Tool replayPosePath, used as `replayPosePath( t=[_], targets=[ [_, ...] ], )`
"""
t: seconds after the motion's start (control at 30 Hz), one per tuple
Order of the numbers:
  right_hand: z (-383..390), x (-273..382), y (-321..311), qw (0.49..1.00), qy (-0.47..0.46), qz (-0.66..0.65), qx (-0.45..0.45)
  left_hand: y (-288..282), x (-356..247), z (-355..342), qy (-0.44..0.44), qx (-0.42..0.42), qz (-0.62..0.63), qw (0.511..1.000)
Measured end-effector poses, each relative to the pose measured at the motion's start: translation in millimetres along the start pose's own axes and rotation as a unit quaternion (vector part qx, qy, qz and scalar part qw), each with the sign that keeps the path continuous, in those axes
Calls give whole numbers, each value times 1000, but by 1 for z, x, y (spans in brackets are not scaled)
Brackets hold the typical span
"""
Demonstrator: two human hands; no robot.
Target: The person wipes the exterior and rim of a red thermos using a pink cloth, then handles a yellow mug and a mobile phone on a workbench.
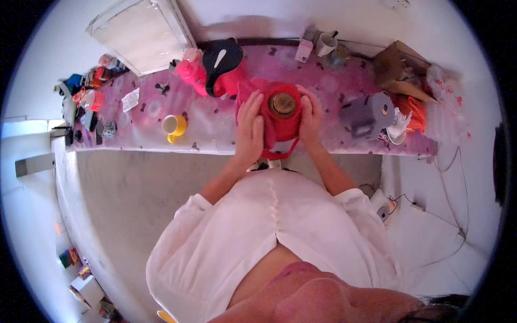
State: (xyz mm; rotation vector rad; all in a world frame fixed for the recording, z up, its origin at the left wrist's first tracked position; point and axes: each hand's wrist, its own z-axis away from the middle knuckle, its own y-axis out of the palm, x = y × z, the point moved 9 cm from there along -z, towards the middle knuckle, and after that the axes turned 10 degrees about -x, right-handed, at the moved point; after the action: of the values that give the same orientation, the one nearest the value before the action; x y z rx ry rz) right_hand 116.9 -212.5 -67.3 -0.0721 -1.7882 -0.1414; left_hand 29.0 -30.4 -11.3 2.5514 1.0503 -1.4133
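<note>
A red thermos flask (291,129) with a brown cork stopper (282,104) in its mouth stands in front of me at the table's near edge. My left hand (251,126) presses flat-fingered against its left side, with what looks like a pink cloth (242,101) beside and under the fingers. Around the right side curves my right hand (308,118). The flask's red handle (290,149) points toward me. Left of my hands stands a yellow mug (182,126), pale inside.
Pink containers (191,75) and a black rounded object (226,56) with a white mark stand behind the flask. To the right are a grey jug (366,116) and an open cardboard box (393,64). A small pink box (305,49) and white cup (326,46) line the wall.
</note>
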Motion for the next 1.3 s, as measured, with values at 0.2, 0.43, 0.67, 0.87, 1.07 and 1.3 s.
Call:
replayPosePath(
  t=[0.2,0.43,0.67,0.87,1.07,1.3],
  targets=[
    [2,9,0,1000,-21,14,-7,41,74,-25,-180,163,185,952],
    [-3,4,-2,1000,-21,11,4,33,133,15,-113,121,22,986],
    [1,5,0,1000,-10,16,4,5,18,9,-122,-37,69,989],
    [1,4,-2,999,-4,35,-8,25,92,-22,-240,58,183,952],
    [-3,14,-4,997,-18,76,-13,11,78,12,-262,-4,142,954],
    [1,8,-1,1000,-10,14,-16,2,-20,-2,-66,-28,63,995]
  ],
)
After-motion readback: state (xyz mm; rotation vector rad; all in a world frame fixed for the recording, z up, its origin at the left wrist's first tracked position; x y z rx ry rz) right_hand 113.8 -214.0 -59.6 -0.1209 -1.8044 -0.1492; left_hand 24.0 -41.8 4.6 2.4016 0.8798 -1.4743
